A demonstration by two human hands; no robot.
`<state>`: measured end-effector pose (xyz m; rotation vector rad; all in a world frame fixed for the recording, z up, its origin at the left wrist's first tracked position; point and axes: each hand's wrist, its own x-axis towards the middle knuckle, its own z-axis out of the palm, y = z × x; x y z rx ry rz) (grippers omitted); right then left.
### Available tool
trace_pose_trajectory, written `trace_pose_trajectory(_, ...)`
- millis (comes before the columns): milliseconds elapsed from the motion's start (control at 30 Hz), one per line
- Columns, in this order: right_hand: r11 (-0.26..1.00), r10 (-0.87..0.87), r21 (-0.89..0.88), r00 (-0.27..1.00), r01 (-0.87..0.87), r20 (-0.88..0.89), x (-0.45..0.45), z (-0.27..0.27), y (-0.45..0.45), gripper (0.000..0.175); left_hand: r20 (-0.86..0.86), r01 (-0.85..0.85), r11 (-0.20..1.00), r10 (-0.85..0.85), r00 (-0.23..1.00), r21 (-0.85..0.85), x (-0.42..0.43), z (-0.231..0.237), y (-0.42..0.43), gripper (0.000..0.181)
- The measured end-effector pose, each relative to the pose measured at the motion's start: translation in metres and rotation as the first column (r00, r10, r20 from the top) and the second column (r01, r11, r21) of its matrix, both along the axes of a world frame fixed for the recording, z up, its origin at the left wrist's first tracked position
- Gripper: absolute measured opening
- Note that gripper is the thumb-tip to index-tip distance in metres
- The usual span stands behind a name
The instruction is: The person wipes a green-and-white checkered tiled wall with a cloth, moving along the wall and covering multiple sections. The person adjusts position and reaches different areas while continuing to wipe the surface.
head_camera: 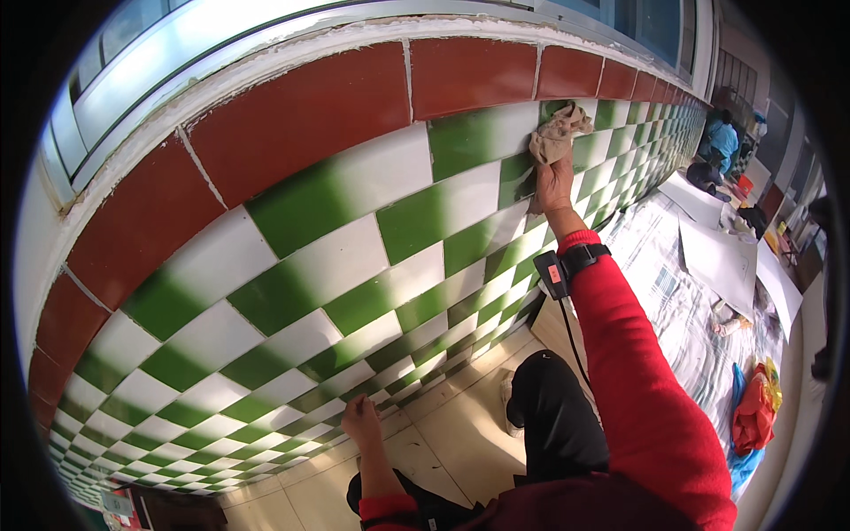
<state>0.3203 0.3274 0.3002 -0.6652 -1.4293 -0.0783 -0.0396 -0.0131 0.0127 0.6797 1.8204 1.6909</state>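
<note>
My right hand (pixel 556 184) grips a crumpled beige cloth (pixel 556 138) and presses it against the green and white tiled wall (pixel 345 249), just under the row of red-brown tiles (pixel 299 109). The right arm is stretched out in a red sleeve, with a black strap and a small wired device (pixel 552 275) at the wrist. Lower down, my left hand (pixel 362 418) is held in a loose fist close to the lower wall tiles. Nothing shows in its curled fingers.
Above the tiles runs a window frame (pixel 199 60). To the right, a checked sheet (pixel 654 265) bears white boards (pixel 720 265) and a red plastic bag (pixel 754 408). Beige floor tiles (pixel 431 458) lie below. Farther off, a person in blue (pixel 724 141) is near the wall.
</note>
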Motion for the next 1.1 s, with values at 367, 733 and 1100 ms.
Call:
trace_pose_trajectory(367, 0.978, -0.118, 0.21, 0.772, -0.02, 0.624, -0.089, 0.013, -0.084, 0.061, -0.153, 0.048, 0.998, -0.054, 0.987, -0.047, 0.0, -0.016, 0.012, 0.015)
trace_pose_trajectory(733, 0.983, 0.092, -0.135, 0.971, -0.123, -0.219, 0.062, 0.005, 0.052, 0.034, -0.051, 0.114, 0.993, -0.115, 0.992, -0.013, 0.005, -0.011, 0.013, 0.013)
trace_pose_trajectory(1100, 0.972, 0.13, -0.155, 0.953, -0.177, -0.273, -0.004, -0.049, 0.01, 0.039, -0.127, 0.126, 0.992, -0.127, 0.984, -0.015, -0.002, -0.014, 0.0, 0.012)
